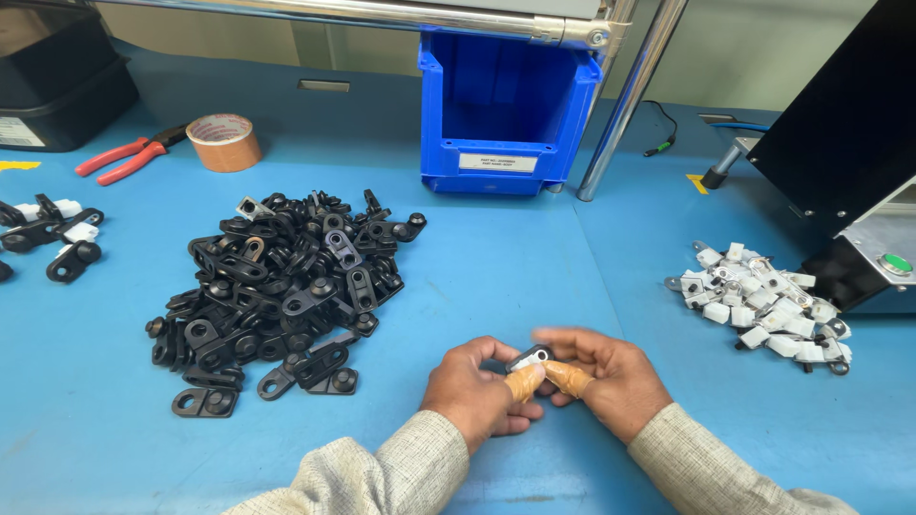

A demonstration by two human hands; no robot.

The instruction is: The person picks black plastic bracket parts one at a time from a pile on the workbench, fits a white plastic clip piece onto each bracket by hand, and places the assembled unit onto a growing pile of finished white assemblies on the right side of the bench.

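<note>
My left hand (477,389) and my right hand (611,377) meet near the front edge of the blue table (534,277). Together they pinch one small black bracket with a silver metal insert (530,359). Tan finger cots cover a left finger and a right finger at the part. A large heap of black plastic brackets (281,291) lies to the left of my hands. A smaller heap of white clips with metal parts (768,305) lies to the right.
A blue open-front bin (506,105) stands at the back centre beside a slanted metal pole (625,95). A black machine with a green button (859,162) sits at right. Brown tape roll (224,141), red-handled pliers (129,157), a black tray (57,76) and a few assembled parts (52,238) lie at left.
</note>
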